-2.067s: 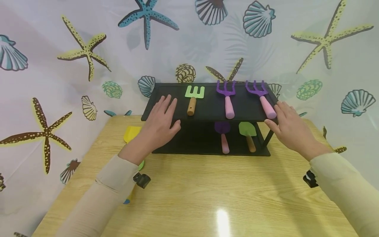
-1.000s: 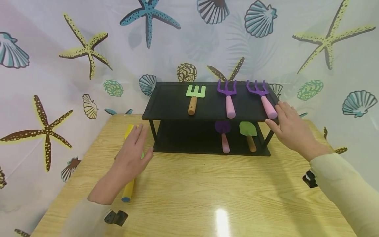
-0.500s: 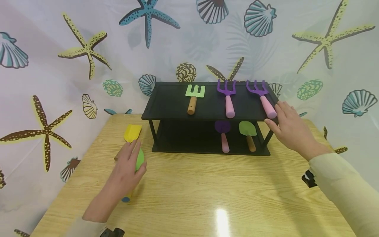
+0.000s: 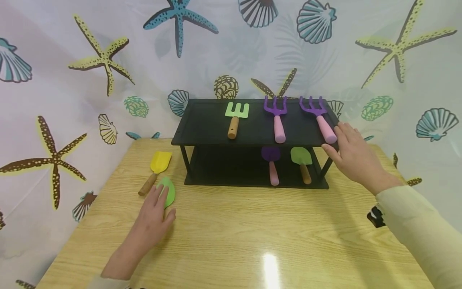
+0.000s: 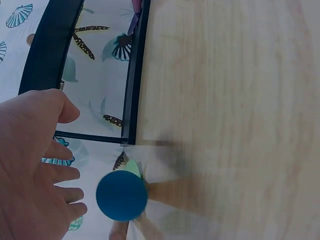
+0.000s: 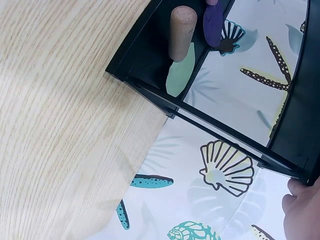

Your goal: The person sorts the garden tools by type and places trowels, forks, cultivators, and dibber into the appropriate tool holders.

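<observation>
In the head view my left hand (image 4: 153, 218) is over a green trowel (image 4: 168, 195) lying on the table, its fingers loosely extended and overlapping the blade. Up close in the left wrist view, the round blue handle end (image 5: 121, 195) shows beside those fingers; the rest of the handle is hidden. A yellow trowel (image 4: 161, 161) with a wooden handle lies just beyond. My right hand (image 4: 355, 154) rests at the right front corner of a black two-tier rack (image 4: 209, 124), fingers along its edge, near a purple hand fork with a pink handle (image 4: 326, 129).
On the rack's top are a second purple fork (image 4: 279, 128) and a light green fork (image 4: 233, 126) with a wooden handle. The lower tier bears a purple trowel (image 4: 273, 172) and a green trowel (image 4: 300, 155). A shell-print cloth (image 4: 216, 52) hangs behind the wooden table (image 4: 231, 233).
My left hand has left the rack's left side and come down, left and nearer, over the green trowel. The right hand stays at the rack's corner.
</observation>
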### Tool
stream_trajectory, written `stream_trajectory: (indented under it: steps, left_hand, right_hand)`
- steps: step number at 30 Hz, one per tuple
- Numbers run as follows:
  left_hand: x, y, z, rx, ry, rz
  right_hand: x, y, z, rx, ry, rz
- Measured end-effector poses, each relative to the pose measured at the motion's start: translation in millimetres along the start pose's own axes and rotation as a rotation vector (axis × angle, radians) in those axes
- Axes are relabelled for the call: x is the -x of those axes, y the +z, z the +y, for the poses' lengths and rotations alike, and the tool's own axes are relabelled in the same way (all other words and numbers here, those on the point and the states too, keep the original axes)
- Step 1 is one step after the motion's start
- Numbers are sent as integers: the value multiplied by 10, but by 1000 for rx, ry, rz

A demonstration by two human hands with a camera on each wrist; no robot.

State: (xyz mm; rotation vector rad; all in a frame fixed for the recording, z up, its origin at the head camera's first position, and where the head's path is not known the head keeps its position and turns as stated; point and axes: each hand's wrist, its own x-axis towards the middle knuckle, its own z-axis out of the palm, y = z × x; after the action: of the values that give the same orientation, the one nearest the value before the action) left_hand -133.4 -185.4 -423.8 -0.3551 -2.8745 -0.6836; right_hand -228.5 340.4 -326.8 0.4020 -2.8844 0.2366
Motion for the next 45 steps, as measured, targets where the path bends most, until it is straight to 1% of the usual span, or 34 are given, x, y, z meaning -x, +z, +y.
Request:
stream_trajectory:
  steps: [4, 9, 11, 16, 20, 24, 28, 31, 37, 42, 45]
  left_hand:
    - [60, 33, -49, -7, -17, -10]
    - [129, 81, -121, -24, -12, 1]
    - [149, 109, -146, -24, -21, -5]
    - [205, 169, -166, -11, -53, -46]
    - [231, 217, -169, -6, -61, -72]
    - [249, 277, -182, -21, -37, -73]
    - [261, 323, -190, -50, 9, -35]
    - [270, 341, -195, -50, 25, -18]
    - [274, 355, -194, -19, 28, -19]
    - [268, 339, -161, 21, -9, -56]
    - [256, 311, -134, 67, -36, -87]
  right_hand:
    - [-2, 3, 4, 4, -1, 1]
    - [-4, 3, 21, 2, 5, 0]
    - [-1, 0, 23, 3, 5, -1]
    - [4, -5, 11, 5, 10, -16]
    - [5, -4, 6, 3, 14, -16]
    - [6, -6, 3, -4, 16, -16]
    - [5, -8, 0, -7, 18, -17]
    - [3, -6, 0, -5, 16, -14]
    - [2, -2, 4, -5, 10, -8]
    - [4, -2, 4, -4, 6, -2]
    - [4, -5, 2, -6, 4, -2]
